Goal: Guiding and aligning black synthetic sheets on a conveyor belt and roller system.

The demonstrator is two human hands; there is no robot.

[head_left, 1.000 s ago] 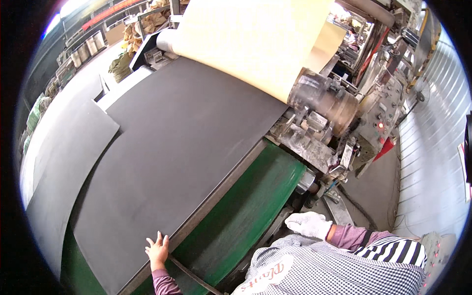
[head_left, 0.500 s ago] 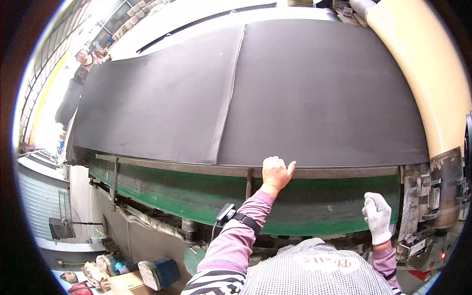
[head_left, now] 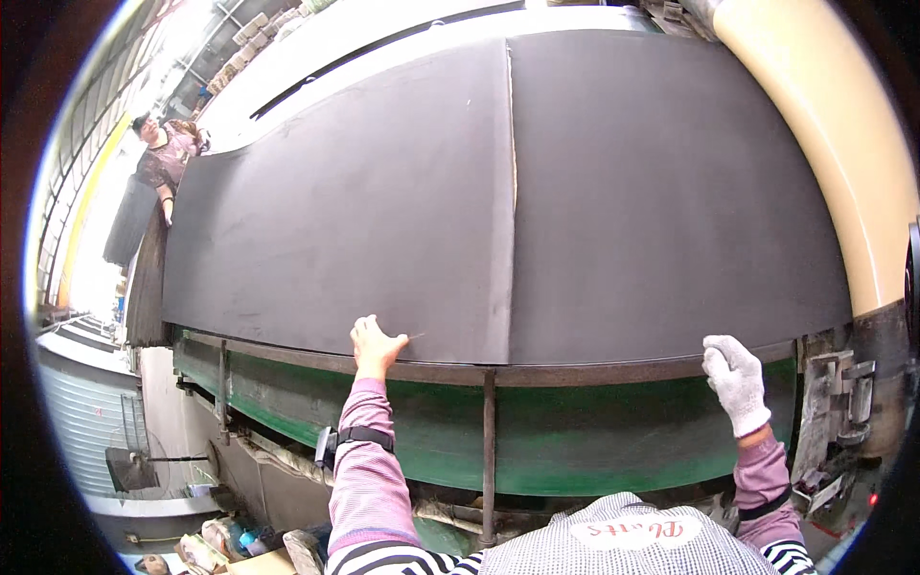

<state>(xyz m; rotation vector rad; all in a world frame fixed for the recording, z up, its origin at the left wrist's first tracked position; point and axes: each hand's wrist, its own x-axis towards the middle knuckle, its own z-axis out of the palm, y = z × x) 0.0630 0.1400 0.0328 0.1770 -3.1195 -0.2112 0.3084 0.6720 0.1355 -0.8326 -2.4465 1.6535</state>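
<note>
A: Principal item?

B: Black sheeting (head_left: 431,211), two panels: a left panel (head_left: 316,220) and a right panel (head_left: 671,192); lying flat, joined by a pale-edged seam (head_left: 514,144); near border at the left hand (head_left: 376,347) and the right hand (head_left: 736,385), bulk spreading away beyond both

A: Left hand, condition?

B: Bare; fingers parted and slightly bent, thumb out to the side; placed over the near border of the left panel, left of the seam; nothing seen in its grip, contact with the surface cannot be told

A: Right hand?

B: Gloved in pale knit; fingers loosely curled, tips by the near border of the right panel, well right of the seam; whether it grips anything cannot be told

A: Surroundings?

B: Brown-grey rail (head_left: 613,375) along the near border; green belt (head_left: 632,446) below it; tan roll (head_left: 815,115) right of the right panel; one co-worker (head_left: 171,153) at the far left end of the left panel
</note>
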